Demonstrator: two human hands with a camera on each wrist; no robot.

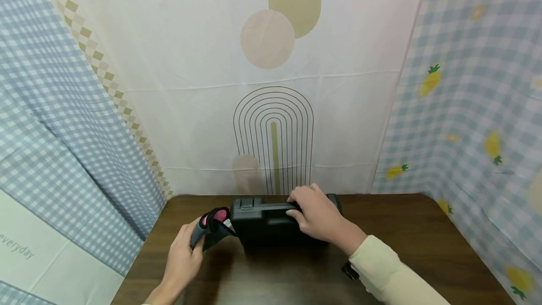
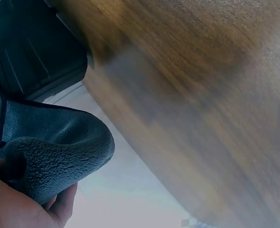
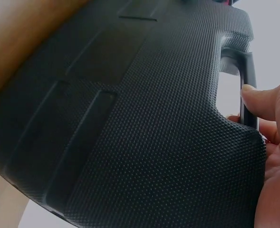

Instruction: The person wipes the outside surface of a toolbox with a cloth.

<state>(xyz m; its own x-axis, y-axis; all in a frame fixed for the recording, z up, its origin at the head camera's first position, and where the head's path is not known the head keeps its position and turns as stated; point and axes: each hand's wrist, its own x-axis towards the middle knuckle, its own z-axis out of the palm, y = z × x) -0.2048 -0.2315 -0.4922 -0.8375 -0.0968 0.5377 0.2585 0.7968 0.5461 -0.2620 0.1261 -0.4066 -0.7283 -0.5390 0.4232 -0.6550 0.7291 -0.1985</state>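
A black hard plastic carrying case [image 1: 283, 232] stands on edge toward the back of the table, its handle side up. My right hand [image 1: 316, 213] grips the case by its handle [image 3: 248, 71], thumb on one side and fingers around the other. The textured broad face of the case fills most of the right wrist view. At the case's left end, my left hand [image 1: 183, 252] holds a folded grey-blue fleecy cloth [image 2: 63, 159] with black edging. Pink shows inside its fold in the head view. The cloth's edge overlaps the case's left end there.
The dark brown wooden table [image 1: 402, 239] has rounded far corners. A white printed curtain [image 1: 190, 131] hangs right behind its back edge, with checked curtains [image 1: 466, 121] on both sides. A small black device [image 1: 349, 271] sits by my right cuff.
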